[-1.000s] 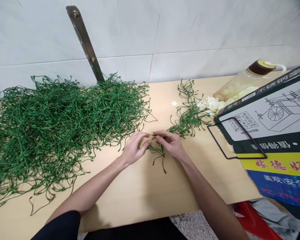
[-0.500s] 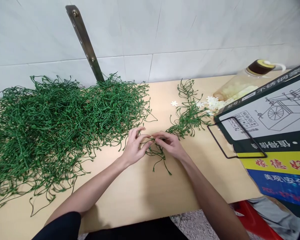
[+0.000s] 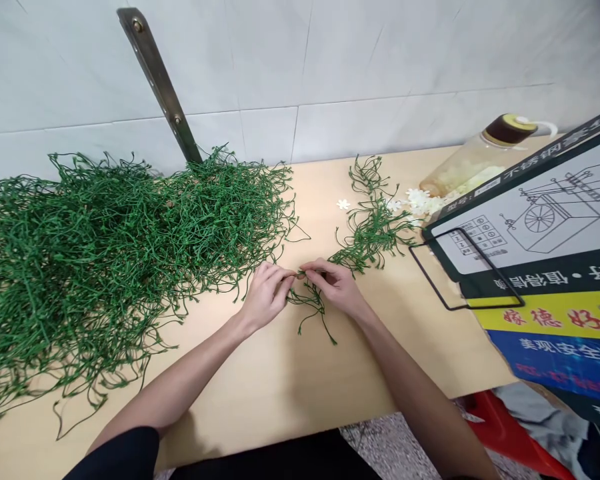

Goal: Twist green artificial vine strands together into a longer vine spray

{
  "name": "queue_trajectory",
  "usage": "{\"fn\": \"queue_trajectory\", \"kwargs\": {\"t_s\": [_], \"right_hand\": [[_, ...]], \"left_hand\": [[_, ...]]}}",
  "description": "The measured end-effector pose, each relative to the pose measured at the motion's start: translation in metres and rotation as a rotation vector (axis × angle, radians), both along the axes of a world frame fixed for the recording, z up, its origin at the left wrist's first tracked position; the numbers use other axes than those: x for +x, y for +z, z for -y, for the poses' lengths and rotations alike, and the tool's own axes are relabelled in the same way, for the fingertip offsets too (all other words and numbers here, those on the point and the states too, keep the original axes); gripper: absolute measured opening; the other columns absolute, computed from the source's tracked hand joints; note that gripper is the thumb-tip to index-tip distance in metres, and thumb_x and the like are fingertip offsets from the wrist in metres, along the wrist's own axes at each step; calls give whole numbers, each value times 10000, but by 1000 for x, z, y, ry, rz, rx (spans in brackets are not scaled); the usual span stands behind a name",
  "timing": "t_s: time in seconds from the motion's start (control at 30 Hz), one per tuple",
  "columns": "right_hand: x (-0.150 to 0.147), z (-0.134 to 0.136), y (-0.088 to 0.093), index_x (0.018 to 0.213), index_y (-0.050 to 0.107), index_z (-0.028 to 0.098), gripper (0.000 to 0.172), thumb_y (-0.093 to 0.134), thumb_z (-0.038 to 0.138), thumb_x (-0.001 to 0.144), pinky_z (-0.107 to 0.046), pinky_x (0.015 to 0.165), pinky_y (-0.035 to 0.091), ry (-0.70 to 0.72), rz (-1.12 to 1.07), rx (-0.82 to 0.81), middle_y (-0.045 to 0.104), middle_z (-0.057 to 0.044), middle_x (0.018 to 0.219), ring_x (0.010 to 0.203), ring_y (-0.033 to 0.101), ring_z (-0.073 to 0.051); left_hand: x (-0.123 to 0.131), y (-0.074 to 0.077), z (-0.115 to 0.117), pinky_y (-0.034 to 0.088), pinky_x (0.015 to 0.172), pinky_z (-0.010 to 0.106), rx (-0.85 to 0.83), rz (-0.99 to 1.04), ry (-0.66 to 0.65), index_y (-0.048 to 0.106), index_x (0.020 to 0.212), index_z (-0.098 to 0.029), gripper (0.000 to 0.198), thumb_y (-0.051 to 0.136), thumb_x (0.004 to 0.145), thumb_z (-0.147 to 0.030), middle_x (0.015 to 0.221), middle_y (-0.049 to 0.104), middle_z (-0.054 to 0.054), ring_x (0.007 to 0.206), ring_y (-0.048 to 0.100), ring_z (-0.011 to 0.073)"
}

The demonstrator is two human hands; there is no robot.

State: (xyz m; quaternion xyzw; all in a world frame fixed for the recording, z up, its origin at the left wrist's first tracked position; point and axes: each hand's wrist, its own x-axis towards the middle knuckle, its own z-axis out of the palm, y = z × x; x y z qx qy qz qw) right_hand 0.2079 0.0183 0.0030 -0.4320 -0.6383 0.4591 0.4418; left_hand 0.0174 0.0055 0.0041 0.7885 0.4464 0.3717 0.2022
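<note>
Thin green artificial stems [image 3: 310,299] hang between my hands, their lower ends trailing over the tabletop. My left hand [image 3: 269,293] is closed, thumb and fingertips pinched at the left end of a stem. Almost touching it, my right hand [image 3: 334,283] pinches the same green stems between thumb and forefinger. The exact spot of the grip is tiny and partly hidden by the fingers. Just beyond my right hand lies a small bunch of green stems [image 3: 375,230]. A large tangled heap of green stems [image 3: 105,247] spreads to the left of my left hand.
White plastic flowers [image 3: 420,202] lie near a clear bottle [image 3: 467,160] at the back right. A printed cardboard box [image 3: 545,267] with a black wire frame [image 3: 467,307] stands at the right. A metal bracket [image 3: 163,87] rises behind the heap. Below is a red stool [image 3: 505,427].
My left fingers have closed from a looser, spread pose into a pinch on the stem. The whole view has shifted slightly, with the scene sliding left.
</note>
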Motion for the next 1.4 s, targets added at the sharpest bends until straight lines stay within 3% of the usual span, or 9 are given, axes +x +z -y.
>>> {"fn": "queue_trajectory", "kwargs": {"t_s": [0.23, 0.57, 0.83, 1.0, 1.17, 1.4], "right_hand": [[1, -1, -2, 1024, 735, 193, 226, 586, 305, 896, -297, 659, 526, 39, 98, 76, 712, -57, 800, 731, 673, -169], [4, -1, -4, 922, 759, 193, 216, 560, 271, 897, -342, 725, 439, 132, 270, 232, 646, -17, 642, 635, 578, -156], [5, -2, -1, 650, 671, 180, 272, 540, 247, 879, -280, 568, 409, 78, 267, 224, 541, -4, 552, 542, 500, -131], [3, -1, 4, 606, 635, 184, 243, 573, 244, 832, -259, 492, 357, 51, 243, 214, 508, 1, 554, 500, 454, -114], [1, -1, 4, 501, 559, 195, 314, 578, 245, 810, -263, 467, 314, 4, 267, 241, 406, 22, 469, 469, 397, -111], [-2, -2, -1, 453, 475, 198, 382, 579, 256, 815, -270, 453, 283, -61, 342, 284, 390, 21, 461, 439, 362, -99]], "left_hand": [[-1, -3, 1, 434, 732, 331, 82, -65, 43, 657, 964, -178, 211, 450, 984, -208, 798, 685, 47, 788, 575, 185], [0, -3, 5, 365, 731, 348, 216, -148, 91, 661, 988, -193, 225, 436, 987, -185, 818, 720, 36, 795, 613, 179], [2, -1, 6, 362, 700, 337, 247, -163, 123, 655, 937, -180, 223, 436, 982, -181, 791, 718, 35, 746, 619, 168], [2, -1, 6, 369, 692, 333, 236, -199, 129, 661, 938, -184, 237, 429, 981, -187, 790, 717, 38, 745, 624, 172], [1, -3, 6, 383, 684, 324, 185, -194, 118, 677, 945, -186, 249, 432, 983, -208, 800, 721, 42, 743, 621, 172], [1, -1, 7, 372, 715, 357, 77, -179, 131, 691, 943, -213, 206, 486, 949, -198, 767, 706, 35, 796, 575, 199]]}}
